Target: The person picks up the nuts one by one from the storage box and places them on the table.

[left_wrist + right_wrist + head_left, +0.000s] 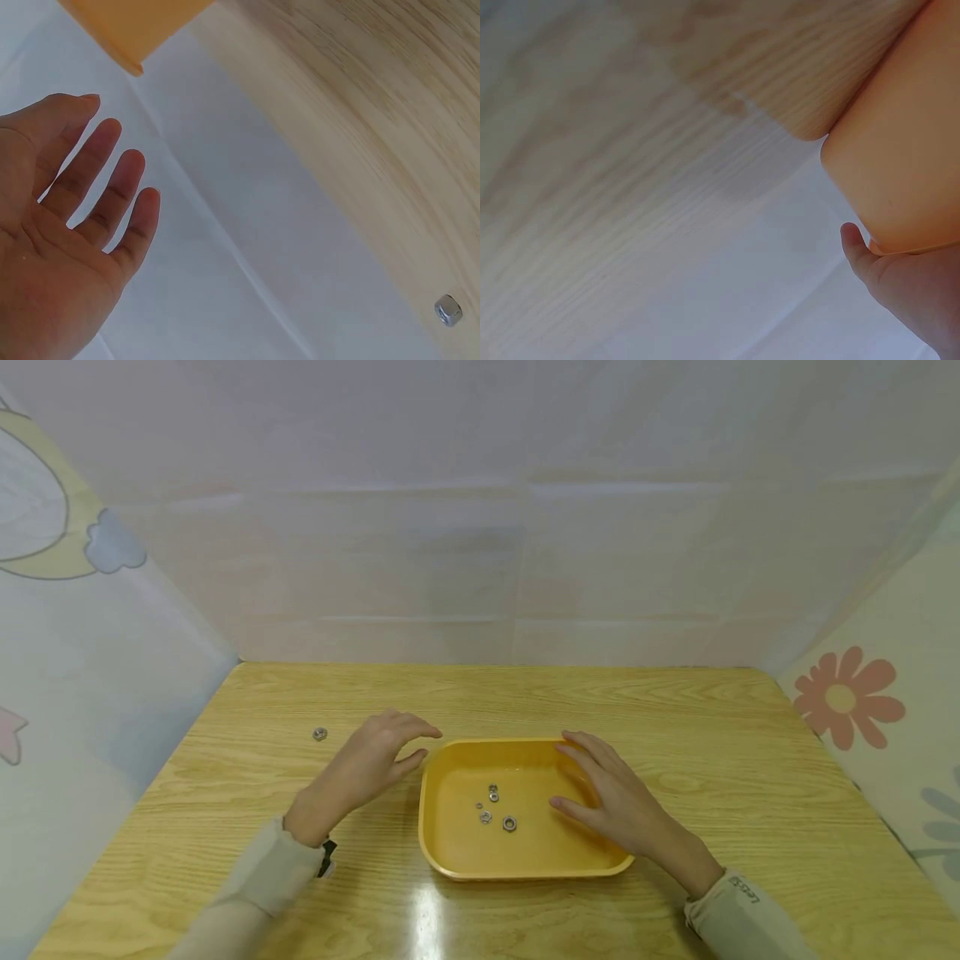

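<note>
A yellow tray sits on the wooden table with several metal nuts of different sizes on its floor. My left hand hovers just off the tray's left end, fingers spread and holding nothing. In the left wrist view the same hand shows its bare palm below the tray's corner. Over the tray's right end reaches my right hand, fingers loosely spread, thumb above the inside. One finger shows beside the tray's rim in the right wrist view; the other fingers are hidden there.
A single nut lies on the table, left of the tray and beyond my left wrist. A pale sheet rises behind the table's back edge, with printed sheets at both sides.
</note>
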Demonstrator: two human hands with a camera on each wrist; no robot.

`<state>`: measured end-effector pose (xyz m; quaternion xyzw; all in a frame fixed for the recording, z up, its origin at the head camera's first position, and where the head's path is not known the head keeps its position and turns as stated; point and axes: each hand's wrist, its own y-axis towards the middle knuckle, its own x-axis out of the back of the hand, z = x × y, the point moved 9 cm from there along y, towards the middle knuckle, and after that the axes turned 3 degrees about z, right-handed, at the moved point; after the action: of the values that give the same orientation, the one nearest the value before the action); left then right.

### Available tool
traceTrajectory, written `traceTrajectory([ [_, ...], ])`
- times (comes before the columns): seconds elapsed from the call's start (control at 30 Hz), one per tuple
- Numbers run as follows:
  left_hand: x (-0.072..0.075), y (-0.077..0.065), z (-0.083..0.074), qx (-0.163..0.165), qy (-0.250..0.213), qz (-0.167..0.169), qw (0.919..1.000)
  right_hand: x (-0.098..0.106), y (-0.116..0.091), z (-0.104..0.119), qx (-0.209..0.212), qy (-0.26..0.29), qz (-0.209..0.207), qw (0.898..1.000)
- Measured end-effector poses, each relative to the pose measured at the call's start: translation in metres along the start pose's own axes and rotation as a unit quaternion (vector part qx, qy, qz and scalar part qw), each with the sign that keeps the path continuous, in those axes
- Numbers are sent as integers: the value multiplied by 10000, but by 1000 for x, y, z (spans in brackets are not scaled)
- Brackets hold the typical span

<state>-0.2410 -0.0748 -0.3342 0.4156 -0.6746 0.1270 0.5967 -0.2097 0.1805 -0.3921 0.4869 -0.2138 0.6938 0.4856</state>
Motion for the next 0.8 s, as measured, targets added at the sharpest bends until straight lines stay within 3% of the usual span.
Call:
traceTrajectory([
  [0.5, -8, 7, -18, -288, -90, 22, 9995, 0, 0, 0, -5, 6, -8, 10000],
  [0.8, -19, 14, -29, -431, -108, 242, 9987, 0, -1, -1, -28, 73, 4, 10000],
])
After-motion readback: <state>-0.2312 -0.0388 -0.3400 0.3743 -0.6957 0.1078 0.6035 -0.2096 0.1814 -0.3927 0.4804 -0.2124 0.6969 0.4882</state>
